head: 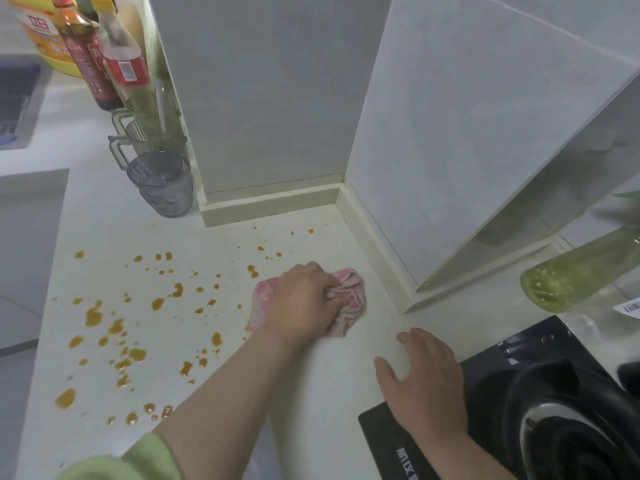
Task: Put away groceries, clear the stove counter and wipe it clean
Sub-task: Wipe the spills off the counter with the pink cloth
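The pink cloth (349, 296) lay bunched on the white counter (214, 244), close to the corner where the base strip of the tiled wall turned. On my feed it sat directly under the left hand (301, 306). Crumpled folds poked out past the fingertips on the far side, and a flatter edge showed on the side toward the spills.

That hand was clamped on the cloth, fingers curled into the fabric, knuckles up, pressing the wad onto the surface. Its forearm ran in diagonally from the lower left, bare up to a pale green sleeve (149, 455) at the bottom edge.

I could see orange-brown spatters (93, 317) spread across the counter to the left of the cloth, the nearest drops just beside it.

The right hand (424, 382) held nothing. Its fingers were straight and spread, palm down on the counter at the corner of the black stove (519, 375), with the wrist over the stove's dark top.

Up left by the wall stood a grey ribbed cup (161, 185), with sauce bottles (124, 60) behind it. A green bottle (581, 275) showed at the right edge.
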`<state>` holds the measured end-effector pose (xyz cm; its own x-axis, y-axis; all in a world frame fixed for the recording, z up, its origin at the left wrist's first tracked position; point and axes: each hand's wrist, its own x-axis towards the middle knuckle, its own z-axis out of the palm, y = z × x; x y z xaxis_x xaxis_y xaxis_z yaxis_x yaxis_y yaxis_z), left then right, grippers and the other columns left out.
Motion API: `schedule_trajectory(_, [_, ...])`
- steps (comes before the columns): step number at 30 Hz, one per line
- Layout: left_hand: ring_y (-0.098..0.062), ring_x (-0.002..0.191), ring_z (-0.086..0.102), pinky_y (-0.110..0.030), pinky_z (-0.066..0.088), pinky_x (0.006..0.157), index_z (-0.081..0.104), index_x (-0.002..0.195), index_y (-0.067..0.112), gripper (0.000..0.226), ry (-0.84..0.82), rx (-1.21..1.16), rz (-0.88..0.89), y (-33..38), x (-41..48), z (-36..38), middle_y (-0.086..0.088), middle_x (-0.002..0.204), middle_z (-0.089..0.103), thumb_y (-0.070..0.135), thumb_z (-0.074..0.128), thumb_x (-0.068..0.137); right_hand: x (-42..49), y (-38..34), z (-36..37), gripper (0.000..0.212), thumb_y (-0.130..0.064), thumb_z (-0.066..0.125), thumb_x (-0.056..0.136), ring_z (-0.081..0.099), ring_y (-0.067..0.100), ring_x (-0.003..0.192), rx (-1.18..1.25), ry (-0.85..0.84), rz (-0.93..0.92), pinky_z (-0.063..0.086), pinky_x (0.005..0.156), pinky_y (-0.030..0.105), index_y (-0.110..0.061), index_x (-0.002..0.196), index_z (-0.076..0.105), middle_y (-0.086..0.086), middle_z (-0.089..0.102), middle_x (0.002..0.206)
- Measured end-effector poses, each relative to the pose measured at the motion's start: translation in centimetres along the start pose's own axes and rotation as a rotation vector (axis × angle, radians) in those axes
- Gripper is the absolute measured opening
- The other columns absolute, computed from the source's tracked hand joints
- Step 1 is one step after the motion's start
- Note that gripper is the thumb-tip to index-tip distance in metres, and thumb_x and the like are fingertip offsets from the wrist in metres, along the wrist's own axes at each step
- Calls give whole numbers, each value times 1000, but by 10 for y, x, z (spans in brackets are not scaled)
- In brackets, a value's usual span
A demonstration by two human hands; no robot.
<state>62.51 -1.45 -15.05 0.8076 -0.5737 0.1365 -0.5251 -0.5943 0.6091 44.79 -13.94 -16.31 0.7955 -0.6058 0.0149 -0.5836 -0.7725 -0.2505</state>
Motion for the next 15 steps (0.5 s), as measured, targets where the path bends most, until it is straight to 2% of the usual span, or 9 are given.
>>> schedule_trajectory(3, [-24, 87, 52, -36, 42, 79, 73, 93, 22, 23, 22, -16, -19, -3, 17, 1, 0, 86, 60, 39, 69, 78, 1, 0, -1, 54, -55, 59, 81, 42, 19, 129, 12, -48, 6, 33, 109, 40, -22, 124, 60, -3, 52, 136])
schedule_trajectory(7, [-25, 88, 52, -37, 42, 80, 73, 91, 20, 25, 26, 7, -40, -9, 42, 2, -1, 87, 60, 41, 69, 78, 1, 1, 2, 55, -57, 56, 82, 37, 16, 132, -7, -62, 0, 29, 110, 37, -26, 128, 55, -6, 47, 140])
schedule_trajectory(15, [-27, 92, 52, -36, 40, 80, 72, 90, 19, 25, 29, 35, -75, -19, 85, -4, -3, 91, 60, 41, 65, 80, 4, 2, 9, 49, -53, 61, 76, 49, 21, 122, -8, 8, 18, 40, 100, 42, -24, 115, 64, -1, 57, 131])
